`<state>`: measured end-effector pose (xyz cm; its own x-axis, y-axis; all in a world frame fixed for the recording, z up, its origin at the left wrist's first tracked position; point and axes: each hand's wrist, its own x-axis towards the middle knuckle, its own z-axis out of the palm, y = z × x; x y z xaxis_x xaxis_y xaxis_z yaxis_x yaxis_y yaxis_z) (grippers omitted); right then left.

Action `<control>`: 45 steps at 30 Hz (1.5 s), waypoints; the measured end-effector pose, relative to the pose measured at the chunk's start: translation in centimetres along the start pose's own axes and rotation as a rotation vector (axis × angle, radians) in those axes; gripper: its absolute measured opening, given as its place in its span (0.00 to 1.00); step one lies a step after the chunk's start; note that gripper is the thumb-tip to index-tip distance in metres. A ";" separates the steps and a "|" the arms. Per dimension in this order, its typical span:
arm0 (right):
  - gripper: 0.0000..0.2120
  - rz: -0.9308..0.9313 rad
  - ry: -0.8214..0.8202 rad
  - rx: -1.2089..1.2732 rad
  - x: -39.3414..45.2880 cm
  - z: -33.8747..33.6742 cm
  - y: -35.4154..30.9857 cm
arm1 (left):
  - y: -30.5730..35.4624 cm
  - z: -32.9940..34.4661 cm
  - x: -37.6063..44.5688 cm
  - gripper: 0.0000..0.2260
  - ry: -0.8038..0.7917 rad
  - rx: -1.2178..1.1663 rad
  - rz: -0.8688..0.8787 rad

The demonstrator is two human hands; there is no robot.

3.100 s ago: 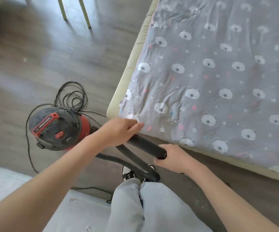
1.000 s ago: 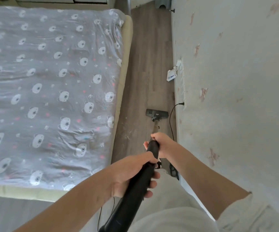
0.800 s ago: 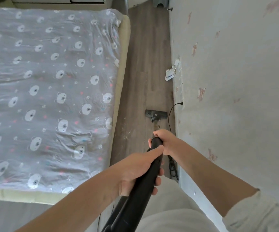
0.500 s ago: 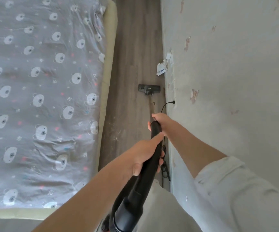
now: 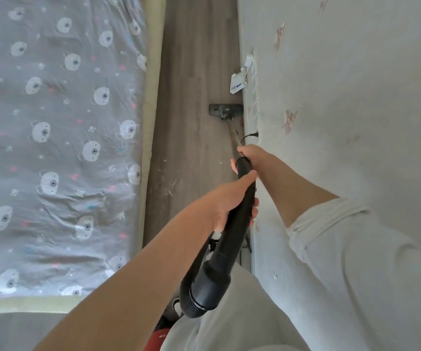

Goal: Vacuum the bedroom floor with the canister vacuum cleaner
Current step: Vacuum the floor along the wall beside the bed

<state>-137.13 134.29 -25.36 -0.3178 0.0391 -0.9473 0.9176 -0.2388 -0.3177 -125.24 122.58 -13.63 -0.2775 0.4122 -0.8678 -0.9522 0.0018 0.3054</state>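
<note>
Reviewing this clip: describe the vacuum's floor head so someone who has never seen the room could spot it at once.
Find the strip of wood floor between the bed and the wall. Far along it, against the foot of the wall, lies the floor head. It is the only flat, dark, rectangular piece there, joined to a thin wand leading back to the hands; the white tag beyond it is pale and hangs off the wall.

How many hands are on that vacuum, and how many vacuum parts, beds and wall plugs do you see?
Hands on the wand: 2, left hand and right hand
Vacuum parts: 2, black wand handle and floor nozzle
Beds: 1, bed with bear-print cover
Wall plugs: 1, black plug
Total: 6
</note>
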 end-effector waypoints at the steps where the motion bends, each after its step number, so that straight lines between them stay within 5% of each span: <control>1: 0.09 0.003 -0.009 0.003 -0.8 -0.4 1.8 | -1.7 0.2 -0.8 0.19 -0.002 0.004 -0.013; 16: 0.07 0.059 -0.052 0.280 -14.5 0.6 27.7 | -21.8 -3.0 -18.9 0.19 -0.043 0.097 -0.138; 23: 0.07 0.048 -0.049 0.190 -13.2 -1.5 26.7 | -22.9 -1.6 -16.7 0.18 -0.075 0.019 -0.109; 34: 0.10 -0.020 -0.059 0.047 -4.6 -2.1 17.2 | -18.1 0.5 -4.8 0.18 0.185 -0.049 0.069; 45: 0.16 -0.025 -0.140 -0.162 -7.0 3.5 20.6 | -20.7 -1.7 -9.2 0.18 0.293 -0.215 0.061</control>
<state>-116.87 125.68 -25.08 -0.3608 -0.0946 -0.9278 0.9318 -0.0797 -0.3542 -103.22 117.24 -12.67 -0.3299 0.1271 -0.9354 -0.9291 -0.2192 0.2979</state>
